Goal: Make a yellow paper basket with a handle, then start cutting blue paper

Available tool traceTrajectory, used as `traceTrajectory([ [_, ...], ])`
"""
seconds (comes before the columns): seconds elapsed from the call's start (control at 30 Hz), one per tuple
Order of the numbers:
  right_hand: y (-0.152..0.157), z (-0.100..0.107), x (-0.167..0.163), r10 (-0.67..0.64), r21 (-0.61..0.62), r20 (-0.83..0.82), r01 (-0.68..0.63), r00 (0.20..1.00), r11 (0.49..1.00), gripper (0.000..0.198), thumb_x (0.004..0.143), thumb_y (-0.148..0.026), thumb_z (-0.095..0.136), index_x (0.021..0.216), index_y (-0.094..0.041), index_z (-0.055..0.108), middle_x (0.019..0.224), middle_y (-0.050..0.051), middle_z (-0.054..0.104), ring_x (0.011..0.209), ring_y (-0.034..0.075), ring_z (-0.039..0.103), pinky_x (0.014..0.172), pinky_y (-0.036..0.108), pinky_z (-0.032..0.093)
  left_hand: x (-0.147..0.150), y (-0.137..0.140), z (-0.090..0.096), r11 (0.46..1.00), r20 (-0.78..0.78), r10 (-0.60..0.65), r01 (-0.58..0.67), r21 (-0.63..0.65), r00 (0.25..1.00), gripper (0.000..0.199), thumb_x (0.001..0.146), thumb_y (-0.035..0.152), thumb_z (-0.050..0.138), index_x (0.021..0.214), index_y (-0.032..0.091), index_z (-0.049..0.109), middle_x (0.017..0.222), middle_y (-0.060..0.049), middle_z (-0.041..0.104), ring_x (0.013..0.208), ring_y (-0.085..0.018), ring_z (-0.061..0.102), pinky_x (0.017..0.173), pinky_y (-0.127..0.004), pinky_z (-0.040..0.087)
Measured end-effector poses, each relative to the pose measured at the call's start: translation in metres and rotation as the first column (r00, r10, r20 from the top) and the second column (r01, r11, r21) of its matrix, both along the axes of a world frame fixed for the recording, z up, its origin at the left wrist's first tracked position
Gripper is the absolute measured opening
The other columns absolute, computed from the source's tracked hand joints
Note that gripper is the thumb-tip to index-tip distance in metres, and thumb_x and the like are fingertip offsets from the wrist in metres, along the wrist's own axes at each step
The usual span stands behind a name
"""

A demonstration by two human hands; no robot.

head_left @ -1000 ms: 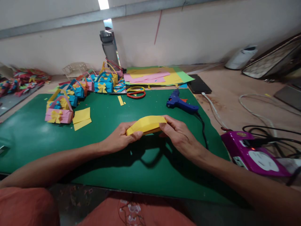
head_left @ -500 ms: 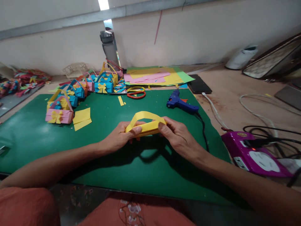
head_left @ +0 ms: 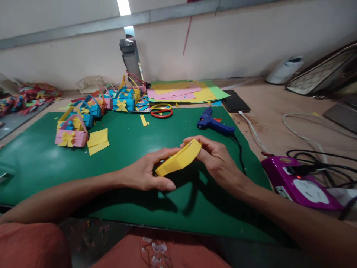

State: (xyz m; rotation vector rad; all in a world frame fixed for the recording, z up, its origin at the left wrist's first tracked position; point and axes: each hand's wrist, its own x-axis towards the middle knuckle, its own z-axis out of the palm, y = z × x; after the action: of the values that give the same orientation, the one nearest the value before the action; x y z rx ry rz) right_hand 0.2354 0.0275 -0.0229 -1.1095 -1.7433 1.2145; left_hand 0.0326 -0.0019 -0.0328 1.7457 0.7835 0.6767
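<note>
Pale wall (head_left: 228, 48) backs the workbench, whose near part is covered by a broad, smooth green mat (head_left: 128, 130). Above that mat, between the person's hands, is a bent, bright-yellow folded paper piece (head_left: 181, 158), tilted so that its left end sits lower. The right hand (head_left: 217, 156) pinches the upper end between thumb and fingers; the left hand (head_left: 142, 171) is spread around the lower end, fingers along the far side and thumb standing off below, so firm contact there is hard to tell. The step in hand looks like positioning or inspecting the piece by hand, with no tool taken up. Beyond the right hand lies a blue plastic glue gun (head_left: 208, 121); to the left, a small pink paper basket (head_left: 81, 139) stands beside flat yellow paper squares (head_left: 98, 140). As I judge it, the next move calls for a light, steady pinch at both ends, since thin paper could crease.
</note>
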Motion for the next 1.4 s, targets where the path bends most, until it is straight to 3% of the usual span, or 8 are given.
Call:
traceTrajectory([
  [0.1, -0.001, 0.003, -0.001, -0.003, -0.024, -0.046, 0.002, 0.999, 1.000, 0.018, 0.079, -0.034, 0.053, 0.083, -0.019, 0.062, 0.080, 0.003, 0.061, 0.073, 0.015, 0.054, 0.063, 0.024, 0.044, -0.001, 0.003, -0.005, 0.961, 0.248, -0.141, 0.193, -0.199, 0.959, 0.078, 0.072, 0.063, 0.055, 0.136, 0.023, 0.037, 0.130, -0.013, 0.049, 0.113, -0.028, 0.048, 0.088, -0.037, 0.041],
  [0.17, -0.002, 0.003, -0.002, 0.012, -0.029, -0.064, -0.014, 0.998, 0.999, 0.017, 0.078, -0.034, 0.056, 0.080, -0.019, 0.061, 0.077, 0.002, 0.061, 0.071, 0.014, 0.054, 0.063, 0.024, 0.044, 0.000, 0.005, -0.011, 0.936, 0.340, -0.074, 0.183, -0.301, 0.937, 0.071, 0.078, 0.066, 0.043, 0.134, 0.023, 0.041, 0.127, -0.014, 0.052, 0.109, -0.027, 0.051, 0.082, -0.034, 0.044],
  [0.3, -0.005, 0.001, -0.004, 0.028, -0.042, -0.062, -0.030, 0.998, 0.999, 0.018, 0.076, -0.035, 0.058, 0.078, -0.018, 0.059, 0.069, -0.001, 0.057, 0.061, 0.011, 0.049, 0.056, 0.022, 0.041, 0.007, 0.008, -0.021, 0.912, 0.270, 0.118, 0.003, -0.411, 0.955, 0.053, 0.083, 0.050, 0.052, 0.127, 0.022, 0.049, 0.104, -0.011, 0.064, 0.084, -0.017, 0.059, 0.068, -0.026, 0.043],
  [0.4, -0.005, -0.002, -0.005, 0.018, -0.101, -0.068, -0.025, 0.998, 0.995, 0.021, 0.075, -0.038, 0.059, 0.075, -0.017, 0.057, 0.062, -0.002, 0.053, 0.056, 0.010, 0.047, 0.051, 0.022, 0.040, 0.013, 0.006, -0.018, 0.917, 0.189, 0.138, -0.053, -0.395, 0.972, 0.060, 0.075, 0.043, 0.065, 0.128, 0.021, 0.047, 0.091, -0.008, 0.065, 0.075, -0.015, 0.056, 0.064, -0.023, 0.041],
  [0.73, -0.005, -0.003, -0.007, 0.000, -0.128, -0.030, -0.004, 1.000, 0.992, 0.029, 0.079, -0.046, 0.053, 0.071, -0.018, 0.051, 0.057, -0.003, 0.053, 0.045, 0.009, 0.049, 0.041, 0.021, 0.038, 0.033, 0.002, -0.006, 0.779, 0.339, 0.179, 0.078, -0.622, 0.924, 0.069, 0.066, 0.052, 0.069, 0.122, 0.019, 0.045, 0.092, -0.009, 0.062, 0.073, -0.017, 0.061, 0.070, -0.032, 0.047],
  [0.87, -0.006, -0.002, -0.007, 0.017, -0.112, -0.041, -0.021, 0.999, 0.993, 0.028, 0.082, -0.045, 0.051, 0.071, -0.019, 0.049, 0.056, -0.004, 0.051, 0.042, 0.008, 0.046, 0.039, 0.021, 0.035, 0.035, 0.004, -0.008, 0.761, 0.399, 0.146, 0.155, -0.630, 0.905, 0.066, 0.067, 0.053, 0.067, 0.119, 0.018, 0.045, 0.090, -0.010, 0.063, 0.066, -0.016, 0.062, 0.064, -0.029, 0.049],
  [1.1, -0.003, -0.004, -0.006, 0.030, 0.010, -0.079, -0.029, 0.996, 1.000, 0.026, 0.082, -0.044, 0.053, 0.081, -0.018, 0.055, 0.075, 0.001, 0.059, 0.066, 0.012, 0.054, 0.061, 0.026, 0.045, 0.030, 0.007, -0.016, 0.709, 0.414, 0.223, 0.144, -0.690, 0.882, 0.054, 0.072, 0.058, 0.059, 0.101, 0.012, 0.053, 0.082, -0.008, 0.060, 0.065, -0.014, 0.060, 0.058, -0.027, 0.051],
  [1.4, -0.001, -0.009, -0.005, 0.050, -0.027, -0.108, -0.053, 0.993, 0.998, 0.030, 0.082, -0.044, 0.054, 0.097, -0.018, 0.055, 0.083, 0.003, 0.060, 0.071, 0.012, 0.057, 0.067, 0.027, 0.048, 0.026, 0.012, -0.017, 0.748, 0.469, 0.236, 0.149, -0.646, 0.851, 0.043, 0.076, 0.043, 0.059, 0.107, 0.015, 0.051, 0.082, -0.007, 0.061, 0.063, -0.015, 0.059, 0.055, -0.027, 0.050],
])
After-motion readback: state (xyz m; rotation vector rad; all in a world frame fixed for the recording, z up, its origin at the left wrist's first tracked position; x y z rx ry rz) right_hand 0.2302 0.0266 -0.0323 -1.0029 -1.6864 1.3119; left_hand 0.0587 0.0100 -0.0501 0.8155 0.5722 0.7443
